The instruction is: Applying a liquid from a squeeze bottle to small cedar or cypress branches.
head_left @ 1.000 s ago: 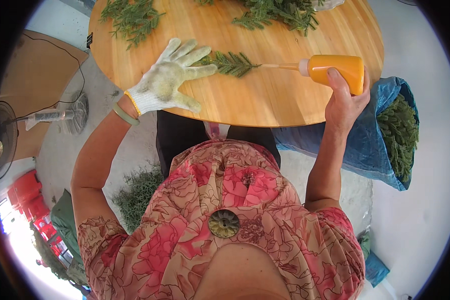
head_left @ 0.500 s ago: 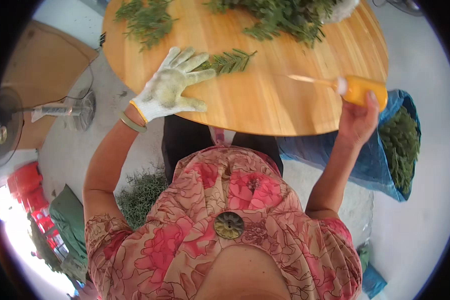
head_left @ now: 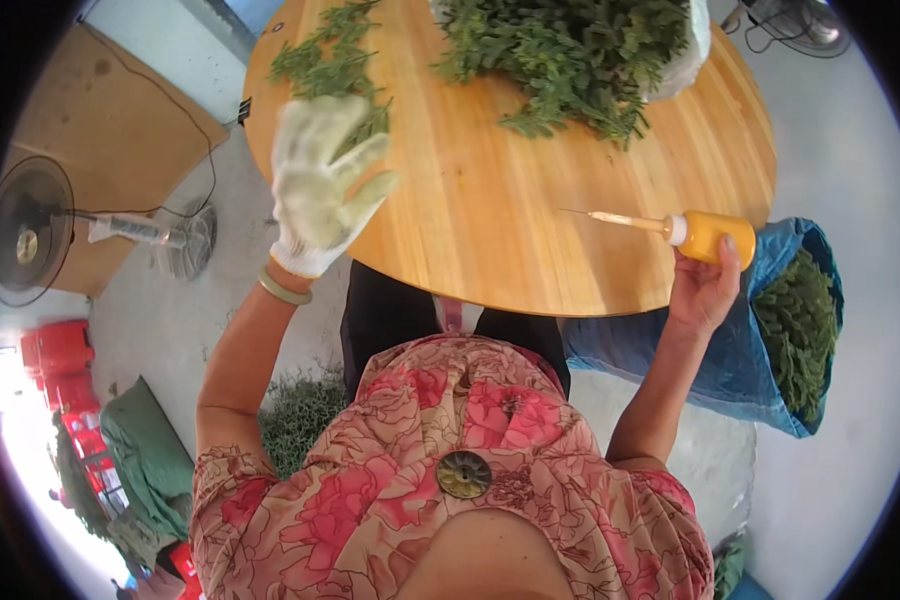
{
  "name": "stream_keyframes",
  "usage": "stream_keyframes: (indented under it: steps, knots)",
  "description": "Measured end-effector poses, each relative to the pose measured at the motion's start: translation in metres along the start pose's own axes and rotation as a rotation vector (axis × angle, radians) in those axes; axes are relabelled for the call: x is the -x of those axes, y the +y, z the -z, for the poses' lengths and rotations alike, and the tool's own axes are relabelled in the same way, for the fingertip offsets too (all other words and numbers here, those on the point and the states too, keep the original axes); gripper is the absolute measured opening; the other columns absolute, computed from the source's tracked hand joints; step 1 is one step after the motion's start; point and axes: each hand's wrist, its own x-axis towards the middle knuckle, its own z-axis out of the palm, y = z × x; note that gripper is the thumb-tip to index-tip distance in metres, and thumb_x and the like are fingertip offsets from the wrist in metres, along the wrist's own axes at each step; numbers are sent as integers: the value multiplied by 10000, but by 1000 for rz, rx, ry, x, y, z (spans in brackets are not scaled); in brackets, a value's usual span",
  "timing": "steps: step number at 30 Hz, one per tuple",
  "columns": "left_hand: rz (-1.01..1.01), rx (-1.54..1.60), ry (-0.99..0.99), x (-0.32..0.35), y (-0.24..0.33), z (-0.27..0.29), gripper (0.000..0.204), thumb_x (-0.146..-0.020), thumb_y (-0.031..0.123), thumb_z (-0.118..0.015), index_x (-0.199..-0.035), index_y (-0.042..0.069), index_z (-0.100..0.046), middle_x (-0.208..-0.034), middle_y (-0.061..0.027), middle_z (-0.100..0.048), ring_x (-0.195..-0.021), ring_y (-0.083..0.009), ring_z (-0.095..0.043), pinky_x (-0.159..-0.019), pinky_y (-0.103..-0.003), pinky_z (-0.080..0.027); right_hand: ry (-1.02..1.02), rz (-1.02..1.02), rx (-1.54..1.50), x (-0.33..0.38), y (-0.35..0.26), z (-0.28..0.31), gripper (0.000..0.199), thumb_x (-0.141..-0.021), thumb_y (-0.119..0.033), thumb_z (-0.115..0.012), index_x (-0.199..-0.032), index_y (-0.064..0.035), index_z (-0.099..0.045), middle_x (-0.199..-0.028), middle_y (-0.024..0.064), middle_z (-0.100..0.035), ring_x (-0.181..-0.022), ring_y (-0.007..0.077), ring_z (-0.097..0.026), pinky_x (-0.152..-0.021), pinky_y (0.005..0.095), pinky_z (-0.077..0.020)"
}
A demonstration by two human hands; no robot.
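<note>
My left hand (head_left: pixel 320 185) wears a whitish knitted glove and is over the table's left edge, fingers stretched out and partly blurred. Beside its fingertips lies a green leafy sprig (head_left: pixel 375 122), partly hidden by the glove. Beyond it, several more sprigs (head_left: pixel 325 65) form a loose pile on the round wooden table (head_left: pixel 470 220). My right hand (head_left: pixel 705 290), bare, grips a yellow squeeze bottle (head_left: pixel 715 238) with a long thin needle tip that points left over the table's near right part.
A big heap of green sprigs (head_left: pixel 570 60) spills from a white bag (head_left: pixel 685 60) at the table's far side. To the right, a blue sack (head_left: pixel 710 350) holds more greenery. A standing fan (head_left: pixel 30 230) is at left, and a greenery pile (head_left: pixel 310 420) lies on the floor.
My left hand has moved left, towards the loose pile. The sprig from the table's middle is now near that pile. My right hand keeps the bottle, its needle now sharper in view.
</note>
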Motion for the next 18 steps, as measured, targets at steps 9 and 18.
stream_keyframes:
  steps: [9,18]
  knots:
    - [384,166,-505,-78,47,-115,362,-860,372,-664,-1155,170,-716,-1145,-96,-712,-1016,-293,-676,-890,-403,-531,13,19,-62,15,-11,-5,287,-926,-180,-652,-1174,-38,-624,-1105,98,-702,-1018,246,-695,-882,422,-567]
    - [433,536,-731,-24,113,-7,349,-856,494,-658,-966,187,-781,-938,-78,-746,-882,-288,-714,-796,-366,-569,43,39,-42,11,-19,20,347,-926,-215,-656,-1223,-47,-592,-1168,122,-681,-1094,288,-671,-932,481,-556]
